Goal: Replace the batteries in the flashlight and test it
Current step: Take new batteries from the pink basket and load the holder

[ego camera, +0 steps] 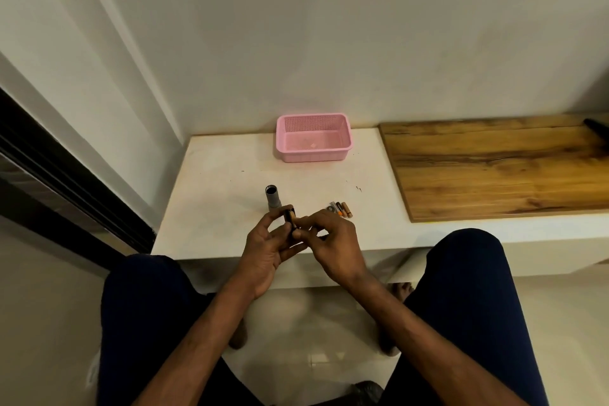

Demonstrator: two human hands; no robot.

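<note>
Seated person, knees either side of the front edge of a white worktop [214, 191]. Both hands are raised together over the middle of that front edge. Left hand [267, 250]: palm turned inward, fingers and thumb curled round a short dark cylinder [290, 219] with an orange-brown band, held roughly upright. Right hand [333, 241]: fingers bent and narrow, fingertips [300, 231] pinched against the lower part of the same cylinder; cannot tell whether they also hold a separate small part. Grey flashlight body [273, 198] stands upright on the worktop just behind the left hand, open dark end facing up, apart from both hands. Loose batteries [344, 209], orange and black, lie side by side just behind the right hand, near the front edge, with a small round ring-like piece [330, 208] touching their left side; detail too small to read. Pink perforated basket [281, 138] sits at the back edge, centred, against the wall. Wooden board [494, 168] covers the right part of the worktop; a dark object [596, 127] lies at its far right corner, cut off by the frame.
</note>
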